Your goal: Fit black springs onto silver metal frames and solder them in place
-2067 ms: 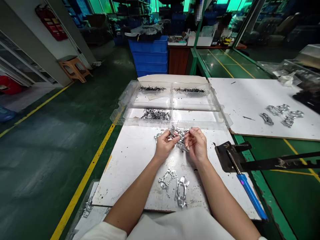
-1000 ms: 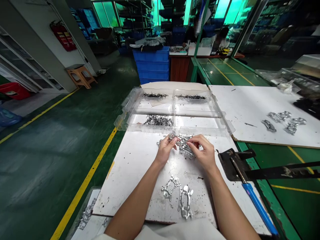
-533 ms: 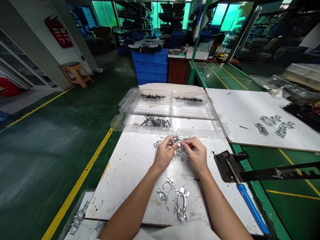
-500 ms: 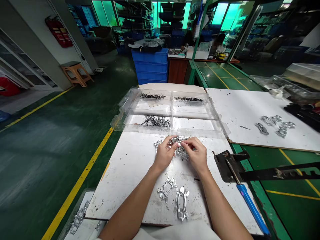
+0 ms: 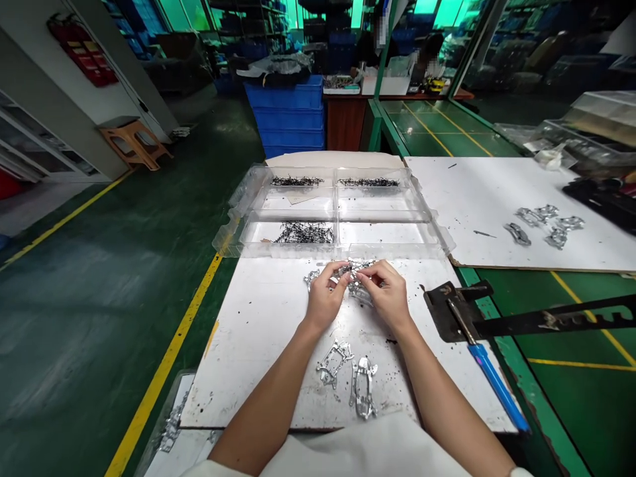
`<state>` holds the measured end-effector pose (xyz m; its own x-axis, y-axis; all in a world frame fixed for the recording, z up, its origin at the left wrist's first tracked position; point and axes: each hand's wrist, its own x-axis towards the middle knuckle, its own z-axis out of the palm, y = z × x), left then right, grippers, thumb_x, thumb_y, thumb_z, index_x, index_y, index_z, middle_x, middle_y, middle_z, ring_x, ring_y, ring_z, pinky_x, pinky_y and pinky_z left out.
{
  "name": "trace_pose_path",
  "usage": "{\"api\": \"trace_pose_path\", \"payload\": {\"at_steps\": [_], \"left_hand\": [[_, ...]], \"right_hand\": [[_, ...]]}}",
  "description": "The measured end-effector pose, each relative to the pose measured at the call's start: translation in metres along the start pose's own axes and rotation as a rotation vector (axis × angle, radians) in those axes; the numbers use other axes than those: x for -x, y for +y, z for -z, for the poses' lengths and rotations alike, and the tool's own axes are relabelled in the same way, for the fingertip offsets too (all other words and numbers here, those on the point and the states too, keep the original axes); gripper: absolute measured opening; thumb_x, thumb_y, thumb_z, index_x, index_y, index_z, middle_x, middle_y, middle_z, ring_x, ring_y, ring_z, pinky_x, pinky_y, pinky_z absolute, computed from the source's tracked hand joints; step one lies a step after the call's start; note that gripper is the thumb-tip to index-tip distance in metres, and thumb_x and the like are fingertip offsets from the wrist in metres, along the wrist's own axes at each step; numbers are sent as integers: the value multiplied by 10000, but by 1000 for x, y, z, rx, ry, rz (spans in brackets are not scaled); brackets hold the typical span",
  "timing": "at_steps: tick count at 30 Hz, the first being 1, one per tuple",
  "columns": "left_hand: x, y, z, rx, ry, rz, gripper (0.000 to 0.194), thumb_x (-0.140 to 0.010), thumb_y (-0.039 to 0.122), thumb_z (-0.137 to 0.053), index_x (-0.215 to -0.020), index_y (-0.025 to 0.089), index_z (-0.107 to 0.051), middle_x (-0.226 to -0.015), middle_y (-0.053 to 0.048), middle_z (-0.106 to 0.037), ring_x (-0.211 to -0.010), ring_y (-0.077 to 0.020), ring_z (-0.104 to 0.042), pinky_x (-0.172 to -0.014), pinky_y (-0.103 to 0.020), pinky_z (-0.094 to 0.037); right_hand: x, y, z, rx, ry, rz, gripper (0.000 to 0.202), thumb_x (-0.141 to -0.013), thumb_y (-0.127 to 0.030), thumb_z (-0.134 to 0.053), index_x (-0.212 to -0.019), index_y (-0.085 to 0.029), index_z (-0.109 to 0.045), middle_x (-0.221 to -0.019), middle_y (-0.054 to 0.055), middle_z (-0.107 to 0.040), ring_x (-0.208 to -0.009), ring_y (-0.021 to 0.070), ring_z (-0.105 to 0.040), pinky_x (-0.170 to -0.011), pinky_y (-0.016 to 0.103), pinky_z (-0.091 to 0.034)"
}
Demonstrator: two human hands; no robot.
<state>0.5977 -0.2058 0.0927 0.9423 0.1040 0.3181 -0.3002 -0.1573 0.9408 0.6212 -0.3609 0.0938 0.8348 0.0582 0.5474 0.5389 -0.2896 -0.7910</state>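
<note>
My left hand (image 5: 326,296) is closed, thumb and fingers pinching a small silvery metal part (image 5: 342,270). Close beside it, my right hand (image 5: 386,291) pinches at the same part from the other side. Whether the right fingers also hold a tiny piece is too small to tell. Several more metal parts (image 5: 362,291) lie on the white board (image 5: 263,318) behind and between the hands, partly hidden by the fingers. Nearer my body lie two open metal frames, a left one (image 5: 334,362) and a right one (image 5: 364,387).
A clear plastic tray (image 5: 336,215) with thin black pieces (image 5: 304,232) stands beyond my hands. At right are a blue-handled tool (image 5: 497,384), a black metal bracket (image 5: 454,311) and more metal parts (image 5: 556,233) on a second board. Blue crates (image 5: 288,109) and other people are farther back.
The whole view has shifted, with the background higher in the picture. Both hands stay together at the metal part, with only slight finger movement.
</note>
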Motion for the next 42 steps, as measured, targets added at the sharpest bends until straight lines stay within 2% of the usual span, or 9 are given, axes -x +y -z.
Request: {"api": "trace_pose_path", "payload": {"at_steps": [5, 8, 12, 15, 21, 28, 36, 42], "left_hand": [[-1, -3, 0, -10, 47, -29, 249, -884, 384, -676, -1052, 201, -690, -998, -58, -695, -846, -162, -649, -662, -240, -484], [-2, -3, -1, 60, 87, 2, 253, -855, 401, -710, -990, 188, -685, -919, -44, -682, -791, -151, -637, -642, -239, -497], [-3, -1, 0, 250, 101, 71, 319, -836, 433, -723, -992, 166, -644, -797, -33, -671, -694, -144, -636, -578, -239, -517], [-5, 0, 1, 366, 112, 103, 347, -827, 440, -730, -1003, 162, -619, -750, -24, -665, -650, -137, -629, -556, -241, -527], [-8, 0, 2, 457, 100, 77, 365, -789, 448, -764, -963, 166, -612, -711, -11, -650, -595, -121, -607, -520, -237, -515], [-8, -3, 3, 513, 58, 77, 380, -782, 462, -767, -966, 177, -597, -664, 9, -623, -560, -115, -583, -467, -219, -457], [-6, 2, 5, 450, 64, 47, 370, -783, 468, -767, -943, 173, -611, -651, 8, -615, -555, -112, -577, -483, -223, -454], [-5, 3, 5, 364, 67, -41, 326, -810, 448, -748, -940, 175, -627, -684, -3, -613, -603, -120, -590, -504, -226, -464]], "right_hand": [[1, -1, -1, 2, -27, -8, 173, -903, -367, -670, -812, -221, -692, -742, 9, -566, -629, 146, -485, -587, 307, -406], [2, -3, -3, -7, -52, 35, 128, -900, -331, -678, -839, -222, -708, -751, 13, -575, -643, 148, -503, -578, 308, -411], [3, -3, -4, 3, -56, 113, 97, -904, -296, -669, -934, -252, -750, -990, 68, -648, -894, 202, -608, -651, 332, -476], [2, -3, -3, -1, -70, 92, 141, -901, -300, -670, -1018, -277, -747, -1081, 77, -638, -1011, 227, -604, -712, 355, -503], [-1, -4, -1, -185, -143, -28, 215, -846, -367, -737, -1019, -243, -705, -993, 50, -649, -817, 176, -596, -691, 333, -503], [0, -4, -3, -304, -162, -80, 269, -792, -423, -785, -910, -213, -666, -955, 49, -652, -777, 167, -593, -697, 335, -504], [1, -3, -3, -219, -130, 12, 242, -824, -409, -760, -870, -217, -621, -886, 32, -632, -698, 149, -557, -650, 323, -478], [2, 2, -1, -157, -127, 83, 215, -852, -398, -731, -868, -219, -613, -896, 34, -632, -680, 143, -548, -643, 325, -481]]}}
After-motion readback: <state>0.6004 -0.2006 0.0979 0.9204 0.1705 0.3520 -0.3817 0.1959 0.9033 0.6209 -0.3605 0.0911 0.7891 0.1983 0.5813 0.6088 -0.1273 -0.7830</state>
